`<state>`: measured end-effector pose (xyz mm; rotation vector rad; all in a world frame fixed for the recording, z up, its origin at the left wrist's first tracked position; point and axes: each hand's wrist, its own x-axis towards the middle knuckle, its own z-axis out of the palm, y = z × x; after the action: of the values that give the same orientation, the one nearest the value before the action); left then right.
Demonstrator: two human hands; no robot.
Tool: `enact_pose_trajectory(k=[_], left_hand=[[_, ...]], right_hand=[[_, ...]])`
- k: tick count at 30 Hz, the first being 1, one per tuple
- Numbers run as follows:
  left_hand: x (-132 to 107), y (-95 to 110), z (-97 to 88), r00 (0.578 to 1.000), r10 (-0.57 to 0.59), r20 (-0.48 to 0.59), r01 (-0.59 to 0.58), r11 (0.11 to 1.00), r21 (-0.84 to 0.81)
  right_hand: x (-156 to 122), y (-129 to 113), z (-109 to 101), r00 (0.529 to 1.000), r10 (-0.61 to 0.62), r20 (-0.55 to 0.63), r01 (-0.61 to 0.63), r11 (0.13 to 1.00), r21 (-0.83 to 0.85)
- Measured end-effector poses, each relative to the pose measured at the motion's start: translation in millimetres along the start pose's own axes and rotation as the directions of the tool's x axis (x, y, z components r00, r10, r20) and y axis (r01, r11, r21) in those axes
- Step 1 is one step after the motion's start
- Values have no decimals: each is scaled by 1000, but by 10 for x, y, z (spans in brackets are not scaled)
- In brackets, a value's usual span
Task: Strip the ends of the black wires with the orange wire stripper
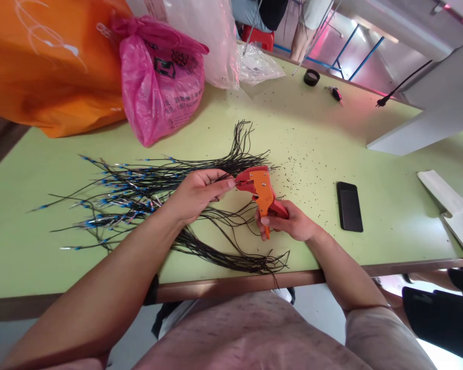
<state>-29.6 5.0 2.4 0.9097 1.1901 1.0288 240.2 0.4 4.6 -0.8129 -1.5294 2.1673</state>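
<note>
Black wires (231, 164) hidden in left hand (196, 195)

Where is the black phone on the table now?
In the head view, the black phone lies on the green table, right of the orange wire stripper.

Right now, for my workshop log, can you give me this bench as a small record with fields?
Left hand: pinches black wires at the tool's nose
Right hand: grips an orange wire stripper
Wires: loose bunch, many with blue-sleeved ends
Surface: green table, scattered with dark specks
Nearby: black phone, pink plastic bag, orange bag, black tape roll
</note>
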Motion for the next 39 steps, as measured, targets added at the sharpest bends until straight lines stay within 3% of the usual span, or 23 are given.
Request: enact_pose_trajectory(k=[24, 28, 33, 39], left_hand=[[-36, 50, 9, 999, 12, -35, -11, 999, 37], [-58, 58, 9, 998, 34, -47, -30, 997, 65], [-79, 58, 42, 997, 44, -67, -38, 996, 80], [-67, 100, 90, 993, 82, -89, -84, 996, -26]], right_hand=[[29, 92, 27, 999, -35, -31, 34, 999, -13], [23, 89, 56, 995, -26, -95, 18, 996, -85], [38, 104, 146, 956, -36, -292, -13, 986, -164], [84, 93, 65, 956, -137, -258, 133, 991, -35]])
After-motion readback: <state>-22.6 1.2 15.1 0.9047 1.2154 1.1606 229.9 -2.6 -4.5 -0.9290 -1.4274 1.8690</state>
